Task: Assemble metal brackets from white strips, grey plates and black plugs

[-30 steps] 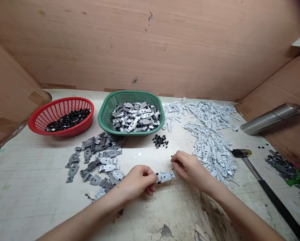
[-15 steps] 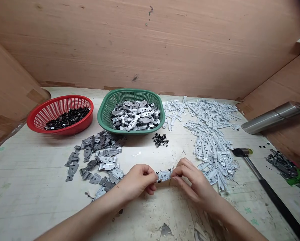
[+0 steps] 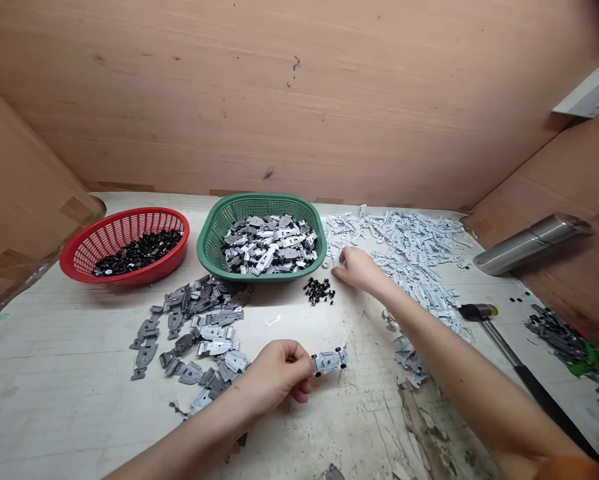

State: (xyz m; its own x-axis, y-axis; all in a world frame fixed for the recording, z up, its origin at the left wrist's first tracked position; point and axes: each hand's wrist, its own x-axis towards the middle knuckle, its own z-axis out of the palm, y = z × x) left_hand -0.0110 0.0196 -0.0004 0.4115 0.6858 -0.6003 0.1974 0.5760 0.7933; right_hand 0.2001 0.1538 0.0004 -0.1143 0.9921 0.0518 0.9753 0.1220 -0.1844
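Note:
My left hand (image 3: 278,372) pinches a small light-grey metal plate (image 3: 330,361) with black studs at its ends, holding it just above the worn white table (image 3: 69,373). My right hand (image 3: 355,268) is stretched far out, fingers curled down onto the near edge of the big spread of light-grey metal plates (image 3: 419,267), right of the green basket (image 3: 262,240). What its fingers hold, if anything, is hidden. A small heap of black studs (image 3: 319,291) lies just left of that hand.
A red basket (image 3: 124,245) holds black studs. The green basket holds assembled plates. Dark and light grey plates (image 3: 194,327) lie left of my left hand. A hammer (image 3: 509,353), a steel cylinder (image 3: 529,243) and dark parts (image 3: 564,337) sit at right. Wooden walls enclose the table.
My right hand let go of the plate's right end and reached forward to the light-grey pile beside the green basket. My left hand kept the plate in place.

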